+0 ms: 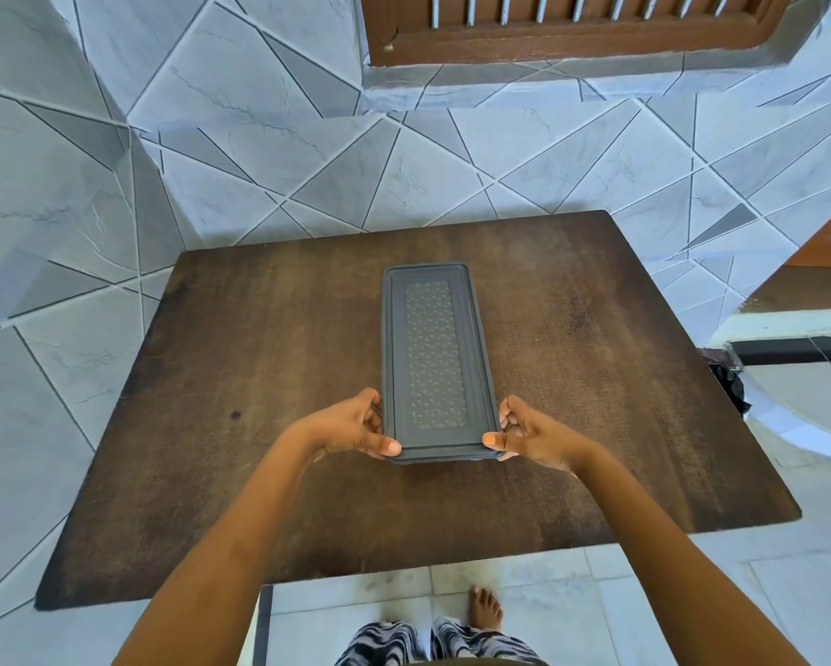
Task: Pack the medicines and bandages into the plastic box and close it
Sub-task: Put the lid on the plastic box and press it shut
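Note:
A long grey plastic box point(432, 348) lies lengthwise in the middle of the dark wooden table point(259, 377), its lid with a dotted centre panel sitting on top. My left hand point(355, 427) grips the near left corner of the lid, thumb on top. My right hand point(524, 432) grips the near right corner the same way. No medicines or bandages show anywhere; the lid hides the inside of the box.
The table stands against a wall of grey and white angular tiles point(307, 161). A brown wooden window frame point(572, 36) is above. A white ledge and dark object point(725, 382) lie off the right edge. My bare foot point(485, 612) stands on the tiled floor.

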`<state>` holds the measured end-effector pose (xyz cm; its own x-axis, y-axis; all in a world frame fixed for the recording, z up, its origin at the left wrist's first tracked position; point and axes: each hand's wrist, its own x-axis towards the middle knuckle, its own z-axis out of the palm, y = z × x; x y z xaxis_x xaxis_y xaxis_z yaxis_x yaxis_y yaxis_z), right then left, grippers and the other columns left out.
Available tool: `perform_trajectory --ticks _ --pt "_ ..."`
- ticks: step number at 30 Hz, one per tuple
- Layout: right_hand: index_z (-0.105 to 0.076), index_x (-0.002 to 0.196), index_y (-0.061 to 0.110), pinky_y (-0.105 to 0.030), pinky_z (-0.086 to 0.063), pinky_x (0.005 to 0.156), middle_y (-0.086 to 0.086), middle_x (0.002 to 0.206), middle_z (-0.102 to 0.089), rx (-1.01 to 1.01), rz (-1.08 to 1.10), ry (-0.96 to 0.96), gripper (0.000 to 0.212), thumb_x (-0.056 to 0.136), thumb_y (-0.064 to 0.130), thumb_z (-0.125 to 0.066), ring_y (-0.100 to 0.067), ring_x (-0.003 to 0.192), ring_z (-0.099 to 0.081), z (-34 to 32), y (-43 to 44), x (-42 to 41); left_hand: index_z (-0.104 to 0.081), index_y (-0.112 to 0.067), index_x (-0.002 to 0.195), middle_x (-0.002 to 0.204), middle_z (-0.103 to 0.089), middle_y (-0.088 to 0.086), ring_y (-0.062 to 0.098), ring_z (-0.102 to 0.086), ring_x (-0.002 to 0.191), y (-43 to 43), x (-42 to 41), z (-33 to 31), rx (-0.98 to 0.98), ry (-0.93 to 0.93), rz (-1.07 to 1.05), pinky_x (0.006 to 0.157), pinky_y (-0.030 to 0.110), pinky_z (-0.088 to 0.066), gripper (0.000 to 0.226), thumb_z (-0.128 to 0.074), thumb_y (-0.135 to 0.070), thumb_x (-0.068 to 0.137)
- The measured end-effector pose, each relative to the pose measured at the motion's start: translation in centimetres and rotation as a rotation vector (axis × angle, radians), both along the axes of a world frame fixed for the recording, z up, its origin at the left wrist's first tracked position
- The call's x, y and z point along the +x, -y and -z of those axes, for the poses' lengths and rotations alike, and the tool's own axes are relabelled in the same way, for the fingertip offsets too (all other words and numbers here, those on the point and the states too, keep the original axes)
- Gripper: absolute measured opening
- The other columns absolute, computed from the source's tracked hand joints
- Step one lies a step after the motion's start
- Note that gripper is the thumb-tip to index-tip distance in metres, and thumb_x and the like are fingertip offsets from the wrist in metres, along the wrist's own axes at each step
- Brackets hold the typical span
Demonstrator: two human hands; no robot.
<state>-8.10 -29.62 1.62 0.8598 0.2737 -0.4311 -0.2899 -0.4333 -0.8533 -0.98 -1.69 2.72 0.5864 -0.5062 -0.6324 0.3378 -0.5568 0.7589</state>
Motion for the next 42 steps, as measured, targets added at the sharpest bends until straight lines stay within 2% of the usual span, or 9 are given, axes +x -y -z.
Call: perform_trajectory --ticks 5,8,11,14,16,25,32,38,42 --pt "-0.032 0.095 0.01 -0.029 -0.044 0.07 -0.006 0.079 -0.045 -0.112 0.004 0.064 0.031 0.087 0.02 -0.06 -0.013 0.072 -0.051 0.0 -1.0 -0.5 -0.027 -0.012 0.132 0.126 -0.051 0.019 0.03 -0.058 0.11 0.3 -0.7 -0.2 0.105 0.189 0.011 0.084 0.031 -0.056 0.078 -0.078 -0.011 0.073" --pt "-0.026 0.122 0.001 -0.04 -0.054 0.086 -0.028 0.115 -0.052 -0.153 0.055 0.061 0.058 0.084 0.021 -0.066 -0.039 0.103 -0.059 0.3 -2.2 -0.7 -0.025 -0.009 0.139 0.135 -0.046 0.013 0.03 -0.054 0.116 0.9 -0.5 -0.1 0.215 0.324 0.023 0.083 0.027 -0.052 0.085 -0.078 -0.011 0.073" --pt "-0.023 0.127 -0.002 -0.035 -0.057 0.08 -0.031 0.127 -0.046 -0.094 0.132 0.057 0.06 0.084 0.011 -0.064 -0.041 0.111 -0.057 1.0 -2.7 -1.5 -0.027 -0.011 0.141 0.136 -0.049 0.012 0.026 -0.053 0.117 1.0 -1.0 0.8 0.227 0.36 0.05 0.087 0.025 -0.049 0.087 -0.079 -0.011 0.072" --pt "-0.032 0.106 -0.002 -0.022 -0.059 0.069 -0.03 0.106 -0.048 -0.013 0.184 0.077 0.038 0.085 0.005 -0.062 -0.038 0.096 -0.06 1.6 -2.5 -1.5 -0.039 -0.008 0.134 0.119 -0.053 0.008 0.017 -0.057 0.096 0.8 -1.3 1.1 0.167 0.354 -0.002 0.066 0.014 -0.051 0.072 -0.078 -0.011 0.073" --pt "-0.031 0.089 0.006 -0.016 -0.057 0.062 -0.011 0.084 -0.038 0.01 0.239 0.091 0.029 0.086 0.002 -0.06 -0.024 0.079 -0.049 1.0 -2.5 -1.1 -0.047 -0.005 0.121 0.107 -0.053 0.008 0.014 -0.056 0.084 0.8 -0.8 0.6 0.117 0.335 -0.051 0.054 0.011 -0.051 0.057 -0.077 -0.009 0.073" --pt "-0.036 0.077 0.014 -0.017 -0.059 0.066 -0.002 0.078 -0.033 0.126 0.316 0.04 0.024 0.09 0.005 -0.055 -0.021 0.081 -0.046 -0.4 -2.2 1.0 -0.048 -0.01 0.081 0.084 -0.054 0.006 0.012 -0.058 0.073 0.7 0.9 0.2 -0.036 0.189 -0.141 0.055 0.012 -0.056 0.024 -0.071 -0.002 0.079" --pt "-0.04 0.083 0.013 -0.015 -0.058 0.063 -0.009 0.089 -0.046 0.166 0.369 -0.031 0.017 0.09 0.014 -0.056 -0.028 0.093 -0.058 -0.4 -2.2 1.9 -0.048 -0.009 0.077 0.081 -0.05 0.005 0.011 -0.057 0.073 0.9 1.7 0.4 -0.06 0.132 -0.206 0.054 0.012 -0.056 0.021 -0.067 -0.003 0.083" --pt "-0.054 0.072 0.01 -0.02 -0.056 0.057 -0.007 0.073 -0.06 0.039 0.351 -0.121 0.032 0.09 0.036 -0.053 -0.015 0.059 -0.063 -0.3 -2.5 1.6 -0.056 -0.011 0.077 0.079 -0.062 0.004 0.009 -0.064 0.061 0.4 1.7 -0.4 0.074 0.05 -0.128 0.054 0.014 -0.055 0.023 -0.069 -0.03 0.083" --pt "-0.06 0.068 0.008 -0.018 -0.052 0.051 -0.008 0.067 -0.06 0.18 0.426 -0.135 0.036 0.091 0.034 -0.052 -0.012 0.052 -0.059 0.5 -3.0 1.1 -0.062 -0.009 0.077 0.073 -0.065 0.005 0.003 -0.063 0.049 0.6 1.0 -0.1 0.049 -0.063 -0.073 0.052 0.012 -0.054 0.03 -0.06 -0.037 0.088"
